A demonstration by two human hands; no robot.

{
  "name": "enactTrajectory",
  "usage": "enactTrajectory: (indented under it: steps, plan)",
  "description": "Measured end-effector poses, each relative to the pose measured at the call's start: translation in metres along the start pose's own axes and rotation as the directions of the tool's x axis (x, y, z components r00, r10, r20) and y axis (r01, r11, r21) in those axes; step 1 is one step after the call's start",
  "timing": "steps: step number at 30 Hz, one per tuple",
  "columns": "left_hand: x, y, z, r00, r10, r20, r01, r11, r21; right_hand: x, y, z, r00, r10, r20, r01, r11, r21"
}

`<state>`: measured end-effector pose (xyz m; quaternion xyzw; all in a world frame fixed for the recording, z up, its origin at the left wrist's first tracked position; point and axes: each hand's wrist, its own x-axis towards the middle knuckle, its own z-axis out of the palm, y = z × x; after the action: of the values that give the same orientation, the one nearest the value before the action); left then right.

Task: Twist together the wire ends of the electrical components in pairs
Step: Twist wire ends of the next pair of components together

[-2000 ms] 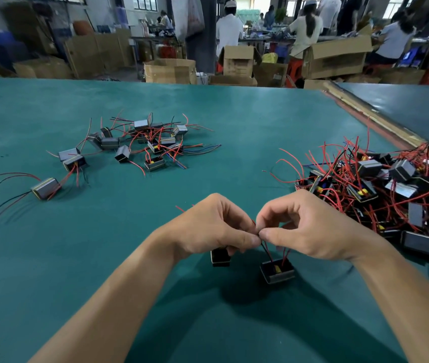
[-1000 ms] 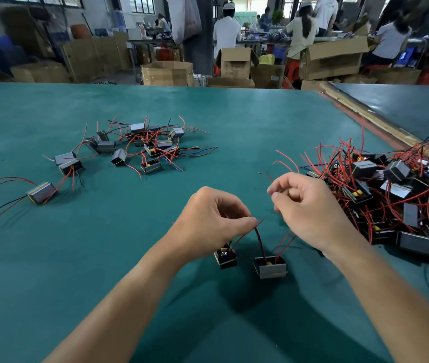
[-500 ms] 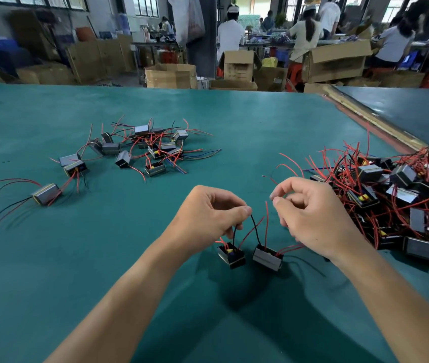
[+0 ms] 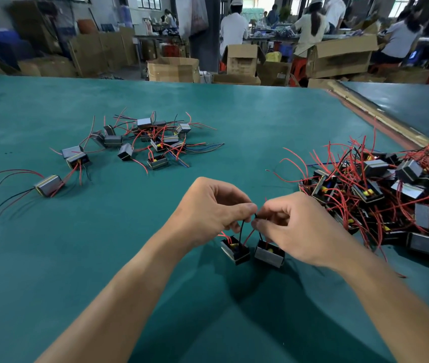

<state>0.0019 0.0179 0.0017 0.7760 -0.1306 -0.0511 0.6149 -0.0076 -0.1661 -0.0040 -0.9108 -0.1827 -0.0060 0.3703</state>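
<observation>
Two thin wire ends [image 4: 256, 217] are pinched right where my grips meet. The left hand [image 4: 208, 210] squeezes them between thumb and first finger, and the right hand [image 4: 297, 226] pinches from the other side, so both grips are narrow and tight on wire, with the fingertips almost touching. Watching from far off through the head camera, I cannot tell which colours are in the pinch; it is too small to see. A black wire [image 4: 241, 229] and a red wire [image 4: 249, 236] drop from the pinch to the left little box [image 4: 235, 251]. The right little box [image 4: 269, 254] sits just beside it, under my right fingers, and both look to rest on the green table [image 4: 103, 258]. A moment ago my hands were apart, and the right one was lifting a loose red wire up on its own. Now it has brought that wire over to the left hand. I think this means one more pair of ends is lined up and the twisting is about to start, so these two boxes are not finished yet. Farther out on my right lies a big tangled pile [image 4: 380, 195] of boxes with red wires, and I guess those wait their turn. On my left, well apart, is a smaller bunch [image 4: 145, 142] spread out flat, maybe the done ones. With that pile so full, I judge that most of the job is still ahead.
</observation>
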Motion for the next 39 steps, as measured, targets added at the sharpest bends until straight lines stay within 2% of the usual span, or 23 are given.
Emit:
enactTrajectory:
  steps: [6, 11, 17, 31, 34, 36, 39]
  plan:
    - [-0.001, -0.004, -0.004, 0.999, -0.032, 0.019, 0.033, 0.999, -0.010, 0.001, 0.003, -0.001, 1.000, 0.003, 0.016, -0.003, 1.000, -0.008]
    - [-0.001, -0.002, -0.005, 0.999, -0.041, 0.031, 0.041, 0.999, -0.001, 0.002, 0.005, -0.001, 0.997, -0.053, 0.057, 0.056, 0.997, -0.053]
    - [-0.003, 0.001, -0.003, 0.996, -0.063, 0.059, 0.063, 0.998, 0.006, 0.001, 0.003, -0.003, 0.990, -0.081, 0.115, 0.084, 0.996, -0.022]
    - [-0.004, 0.000, -0.004, 0.996, -0.037, 0.082, 0.041, 0.998, -0.056, -0.002, 0.001, -0.006, 0.983, -0.087, 0.160, 0.093, 0.995, -0.027]
    - [-0.004, 0.001, -0.004, 0.997, -0.037, 0.073, 0.040, 0.998, -0.043, -0.002, 0.001, -0.007, 0.992, -0.099, 0.083, 0.100, 0.995, -0.014]
    - [-0.005, 0.001, -0.004, 0.996, -0.042, 0.083, 0.045, 0.998, -0.032, -0.002, -0.002, -0.008, 0.992, -0.118, -0.035, 0.121, 0.987, 0.105]
    - [-0.005, 0.001, -0.005, 0.988, -0.069, 0.139, 0.073, 0.997, -0.018, -0.003, -0.005, -0.011, 0.978, -0.183, -0.100, 0.199, 0.960, 0.198]
